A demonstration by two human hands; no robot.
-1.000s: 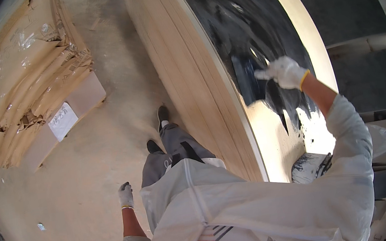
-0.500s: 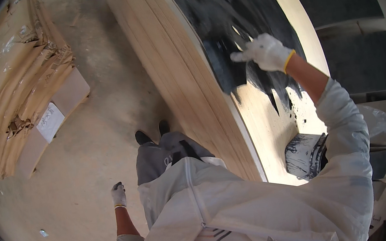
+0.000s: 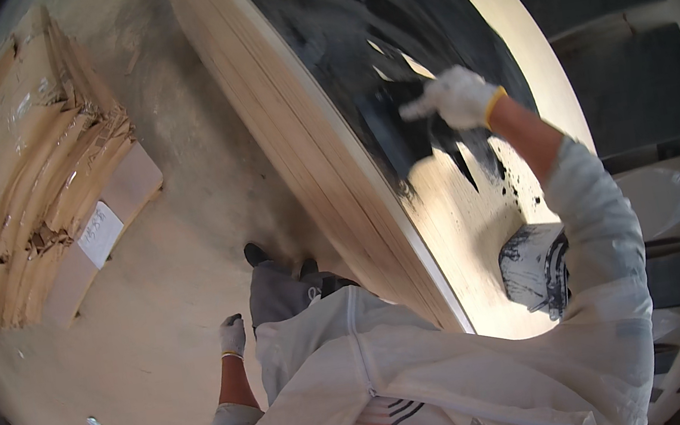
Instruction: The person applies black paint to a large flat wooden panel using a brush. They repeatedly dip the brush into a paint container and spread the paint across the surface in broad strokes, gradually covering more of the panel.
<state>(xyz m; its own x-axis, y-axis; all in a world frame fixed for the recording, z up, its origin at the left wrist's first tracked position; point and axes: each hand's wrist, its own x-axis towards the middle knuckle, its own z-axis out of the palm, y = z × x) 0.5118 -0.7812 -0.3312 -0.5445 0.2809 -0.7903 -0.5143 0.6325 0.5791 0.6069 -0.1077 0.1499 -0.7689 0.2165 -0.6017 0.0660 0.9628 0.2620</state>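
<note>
My right hand [image 3: 459,98], in a white glove with a yellow cuff, is closed on what looks like a wide, dark scraper [image 3: 388,132]. The scraper lies against the black coating on the top board [image 3: 474,267] of a wooden stack. Glove and black smears partly hide its grip. Streaky black coating [image 3: 304,17] covers the far part of the board; bare wood shows at the near part. Beside my body hangs my left hand [image 3: 233,336], in a white glove with dark fingertips. Its fingers are curled, and I see nothing in them.
A pail [image 3: 530,264] smeared with black stands on the board's near end. Dark panels [image 3: 632,97] lie along the right. Brown-wrapped flat packages [image 3: 47,167] are piled at the left on the concrete floor [image 3: 164,324]. A small scrap [image 3: 94,423] lies there too.
My right hand and the scraper have shifted slightly left over the board. My feet have moved, and the view has turned a little. My left hand hangs slightly farther right in view.
</note>
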